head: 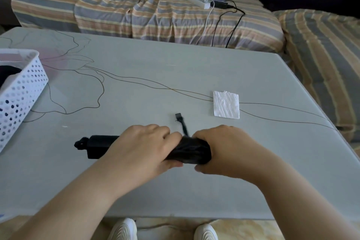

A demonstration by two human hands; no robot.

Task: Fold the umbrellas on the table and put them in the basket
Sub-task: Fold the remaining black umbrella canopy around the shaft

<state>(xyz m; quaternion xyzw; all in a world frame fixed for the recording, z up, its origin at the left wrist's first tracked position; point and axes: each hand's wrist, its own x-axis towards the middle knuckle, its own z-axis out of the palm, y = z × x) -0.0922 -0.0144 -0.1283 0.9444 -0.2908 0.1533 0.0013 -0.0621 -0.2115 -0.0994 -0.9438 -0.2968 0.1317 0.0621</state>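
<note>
Both hands, the left hand [145, 147] and right hand [224, 149], squeeze the rolled black umbrella [190, 152] at 6 o'clock on the table [175, 76]. Next, its strap [182, 123] probably needs wrapping; the basket [18, 91] waits at 9 o'clock.

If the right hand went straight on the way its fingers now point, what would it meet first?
The right hand grips the black umbrella with fingers pointing left, so it would probably first meet the left hand, which holds the same umbrella close beside it. Depth is hard to judge.
</note>
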